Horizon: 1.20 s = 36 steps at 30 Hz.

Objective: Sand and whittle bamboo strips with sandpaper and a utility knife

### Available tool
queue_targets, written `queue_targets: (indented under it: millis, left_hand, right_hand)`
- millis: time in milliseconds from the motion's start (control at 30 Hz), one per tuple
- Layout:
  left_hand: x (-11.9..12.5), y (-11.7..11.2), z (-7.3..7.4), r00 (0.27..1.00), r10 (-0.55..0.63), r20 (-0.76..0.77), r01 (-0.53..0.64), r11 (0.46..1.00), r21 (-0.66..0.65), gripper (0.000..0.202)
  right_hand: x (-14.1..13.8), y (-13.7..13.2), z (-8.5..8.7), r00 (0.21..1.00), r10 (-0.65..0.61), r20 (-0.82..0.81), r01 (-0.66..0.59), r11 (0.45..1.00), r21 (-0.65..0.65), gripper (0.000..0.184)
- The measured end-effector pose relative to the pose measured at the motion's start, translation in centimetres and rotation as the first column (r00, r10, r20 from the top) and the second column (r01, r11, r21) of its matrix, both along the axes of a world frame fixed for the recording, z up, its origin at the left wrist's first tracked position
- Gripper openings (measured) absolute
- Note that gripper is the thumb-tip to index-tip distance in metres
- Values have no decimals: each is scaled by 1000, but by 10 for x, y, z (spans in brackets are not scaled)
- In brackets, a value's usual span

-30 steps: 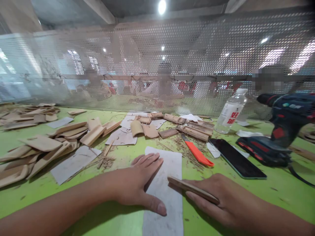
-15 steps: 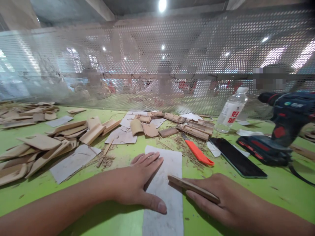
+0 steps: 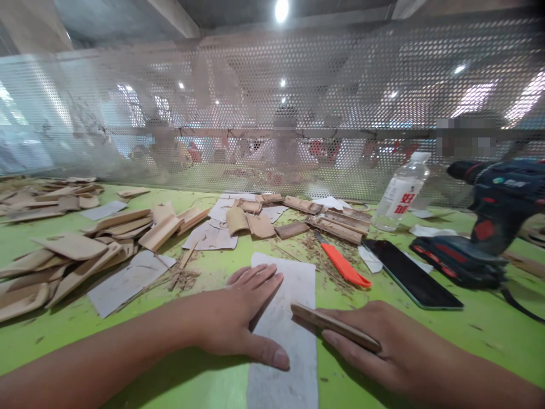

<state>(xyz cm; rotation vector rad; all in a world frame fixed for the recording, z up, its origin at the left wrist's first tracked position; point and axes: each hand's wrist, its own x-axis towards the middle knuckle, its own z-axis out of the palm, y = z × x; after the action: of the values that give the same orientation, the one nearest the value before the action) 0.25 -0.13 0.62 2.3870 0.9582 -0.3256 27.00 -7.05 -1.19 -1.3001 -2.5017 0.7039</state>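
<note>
My left hand [image 3: 236, 318] lies flat on a whitish sheet of paper [image 3: 286, 386], fingers stretched forward and thumb out to the side. The sheet is on the green tabletop, its long side running away from me. At its right edge my right hand [image 3: 378, 338] is closed around a thin brown bamboo piece [image 3: 334, 326], which is held on edge with its far end over the paper. Part of the bamboo piece is hidden by the fingers. Beyond the sheet lies an orange-handled utility knife [image 3: 344, 264] among brown shavings.
Curved bamboo pieces [image 3: 72, 250] are heaped on the left, and rougher ones [image 3: 336, 224] lie ahead. To the right are a black phone [image 3: 413, 275], a plastic bottle [image 3: 400, 196] and a cordless drill [image 3: 489, 227]. A perforated metal screen [image 3: 255, 113] stands across the back.
</note>
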Motion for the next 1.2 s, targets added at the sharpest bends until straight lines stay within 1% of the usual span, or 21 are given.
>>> queue_targets:
  millis: [233, 400, 600, 800, 1200]
  left_hand:
    - [-1, 0, 0, 1000, 4, 26, -4, 1000, -11, 127]
    - [-2, 0, -3, 998, -6, 59, 6, 1000, 3, 125]
    - [0, 0, 0, 1000, -8, 7, 8, 1000, -13, 126]
    - [-1, 0, -1, 1000, -5, 23, 5, 1000, -9, 126]
    - [0, -1, 1, 1000, -6, 3, 6, 1000, -14, 126]
  right_hand:
    - [2, 1, -4, 999, 4, -38, -3, 1000, 13, 43]
    - [1, 1, -2, 1000, 7, -7, -7, 1000, 1, 42]
    - [2, 1, -3, 1000, 19, -21, -19, 1000, 6, 44]
    - [2, 1, -3, 1000, 1, -20, -2, 1000, -10, 38]
    - [2, 1, -3, 998, -7, -60, 5, 1000, -26, 37]
